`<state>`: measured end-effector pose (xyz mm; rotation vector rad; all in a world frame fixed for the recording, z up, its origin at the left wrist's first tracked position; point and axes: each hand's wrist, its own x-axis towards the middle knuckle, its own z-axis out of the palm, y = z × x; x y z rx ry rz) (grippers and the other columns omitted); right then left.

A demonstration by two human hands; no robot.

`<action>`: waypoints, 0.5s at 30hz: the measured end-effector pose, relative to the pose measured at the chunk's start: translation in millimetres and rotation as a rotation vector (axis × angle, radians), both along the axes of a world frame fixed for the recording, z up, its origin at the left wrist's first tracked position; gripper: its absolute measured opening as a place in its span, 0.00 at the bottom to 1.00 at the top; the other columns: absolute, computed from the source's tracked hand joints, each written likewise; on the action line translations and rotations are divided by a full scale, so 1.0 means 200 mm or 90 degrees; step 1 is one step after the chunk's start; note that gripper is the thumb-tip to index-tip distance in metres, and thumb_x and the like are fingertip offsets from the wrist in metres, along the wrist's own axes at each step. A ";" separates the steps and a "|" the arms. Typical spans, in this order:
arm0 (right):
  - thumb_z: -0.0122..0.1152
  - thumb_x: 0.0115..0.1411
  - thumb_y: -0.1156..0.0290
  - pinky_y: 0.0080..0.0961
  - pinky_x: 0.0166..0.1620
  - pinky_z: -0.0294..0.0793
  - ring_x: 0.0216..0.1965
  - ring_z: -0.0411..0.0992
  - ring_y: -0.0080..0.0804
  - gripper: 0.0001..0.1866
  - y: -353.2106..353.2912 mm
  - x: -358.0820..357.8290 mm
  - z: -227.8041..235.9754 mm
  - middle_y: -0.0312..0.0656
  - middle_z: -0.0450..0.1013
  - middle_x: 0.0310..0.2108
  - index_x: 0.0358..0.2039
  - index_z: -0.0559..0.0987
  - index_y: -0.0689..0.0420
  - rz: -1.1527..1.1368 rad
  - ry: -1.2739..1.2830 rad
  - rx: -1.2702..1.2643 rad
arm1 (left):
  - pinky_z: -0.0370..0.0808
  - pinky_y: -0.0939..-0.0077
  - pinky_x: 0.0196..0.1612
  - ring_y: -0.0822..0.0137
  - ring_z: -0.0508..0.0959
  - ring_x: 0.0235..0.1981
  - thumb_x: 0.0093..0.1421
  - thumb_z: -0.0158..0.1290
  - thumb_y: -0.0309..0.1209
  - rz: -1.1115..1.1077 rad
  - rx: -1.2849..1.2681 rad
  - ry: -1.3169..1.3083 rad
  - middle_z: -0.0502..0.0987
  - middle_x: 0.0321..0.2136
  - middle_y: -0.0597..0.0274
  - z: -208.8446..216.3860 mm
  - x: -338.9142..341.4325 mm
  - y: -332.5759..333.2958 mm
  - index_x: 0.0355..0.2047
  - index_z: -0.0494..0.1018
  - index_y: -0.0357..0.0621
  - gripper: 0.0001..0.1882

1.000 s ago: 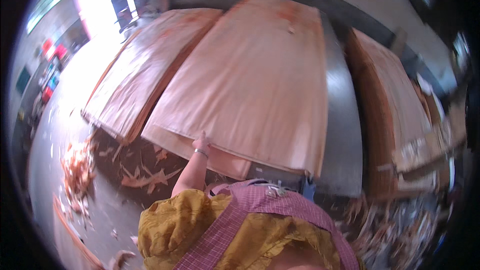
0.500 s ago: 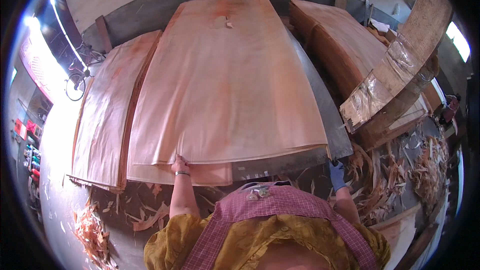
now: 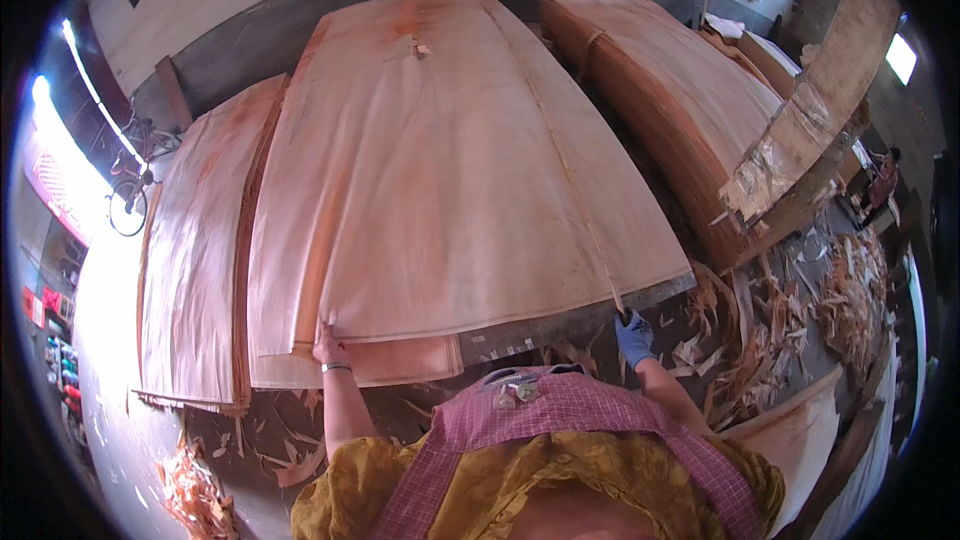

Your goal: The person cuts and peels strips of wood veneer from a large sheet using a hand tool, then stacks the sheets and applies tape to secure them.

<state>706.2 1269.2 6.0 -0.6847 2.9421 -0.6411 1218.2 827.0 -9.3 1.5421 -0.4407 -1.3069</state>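
In the head view, my bare left hand (image 3: pixel 328 345) pinched the front edge of the wide, thin, pale pinkish wood sheet (image 3: pixel 450 170) that lay across the middle of the frame. Right of lower centre, my blue-gloved right hand (image 3: pixel 634 338) curled by the lower end of a narrow tan strip (image 3: pixel 613 290); I couldn't tell whether its fingers gripped it. A tall reddish-tan wood stack (image 3: pixel 660 65) stood upper right.

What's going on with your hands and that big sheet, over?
Left hand gripping near edge of sheet. Right hand, gloved, at near edge, grip unclear. Sheet rippled. Shavings heaped on both sides.
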 end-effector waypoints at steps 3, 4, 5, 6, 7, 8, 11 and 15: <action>0.58 0.58 0.51 0.47 0.41 0.75 0.39 0.76 0.55 0.20 -0.07 0.11 0.07 0.52 0.78 0.38 0.42 0.79 0.54 0.031 -0.027 -0.007 | 0.58 0.80 0.13 0.75 0.68 0.14 0.59 0.61 0.43 -0.046 -0.099 0.068 0.78 0.22 0.67 -0.02 0.28 -0.22 0.32 0.79 0.44 0.14; 0.58 0.58 0.51 0.47 0.41 0.75 0.39 0.76 0.55 0.20 -0.19 0.18 0.08 0.52 0.78 0.37 0.42 0.79 0.54 0.069 -0.043 -0.054 | 0.58 0.80 0.13 0.75 0.69 0.14 0.59 0.61 0.44 -0.102 -0.193 0.094 0.79 0.23 0.66 0.01 0.55 -0.36 0.32 0.79 0.44 0.15; 0.58 0.59 0.52 0.47 0.40 0.75 0.38 0.76 0.56 0.20 -0.21 0.23 0.10 0.52 0.78 0.36 0.40 0.80 0.54 0.059 -0.049 -0.047 | 0.58 0.81 0.13 0.75 0.70 0.14 0.59 0.61 0.44 -0.080 -0.181 0.058 0.80 0.24 0.65 0.00 0.57 -0.40 0.33 0.78 0.44 0.16; 0.58 0.58 0.52 0.46 0.40 0.75 0.38 0.76 0.55 0.20 -0.17 0.26 0.11 0.52 0.78 0.36 0.40 0.80 0.55 0.044 -0.062 -0.026 | 0.59 0.82 0.14 0.75 0.72 0.15 0.59 0.61 0.45 -0.071 -0.161 0.029 0.80 0.25 0.64 0.02 0.54 -0.42 0.34 0.78 0.44 0.16; 0.59 0.58 0.52 0.46 0.39 0.75 0.38 0.76 0.55 0.20 -0.13 0.29 0.11 0.52 0.78 0.36 0.40 0.80 0.55 0.030 -0.076 -0.007 | 0.60 0.83 0.14 0.75 0.72 0.15 0.59 0.61 0.45 -0.009 -0.153 0.021 0.81 0.26 0.62 0.04 0.45 -0.43 0.35 0.77 0.45 0.16; 0.60 0.58 0.52 0.46 0.39 0.75 0.39 0.76 0.54 0.20 -0.15 0.34 0.11 0.52 0.78 0.36 0.39 0.80 0.55 0.037 -0.098 -0.006 | 0.60 0.83 0.14 0.75 0.73 0.15 0.58 0.62 0.45 -0.007 -0.157 -0.002 0.81 0.26 0.63 0.07 0.52 -0.47 0.35 0.77 0.45 0.16; 0.60 0.59 0.52 0.42 0.33 0.72 0.30 0.76 0.49 0.19 -0.19 0.47 0.12 0.51 0.78 0.29 0.35 0.81 0.57 0.037 -0.151 -0.116 | 0.60 0.82 0.13 0.75 0.71 0.14 0.57 0.63 0.45 0.047 -0.074 -0.025 0.81 0.26 0.63 0.11 0.59 -0.48 0.35 0.77 0.44 0.17; 0.59 0.62 0.55 0.32 0.25 0.67 0.20 0.70 0.28 0.18 -0.21 0.54 0.00 0.39 0.74 0.19 0.31 0.80 0.59 0.047 -0.254 -0.203 | 0.61 0.81 0.13 0.75 0.69 0.13 0.56 0.64 0.45 0.008 -0.122 -0.004 0.78 0.22 0.63 0.12 0.62 -0.40 0.33 0.77 0.42 0.19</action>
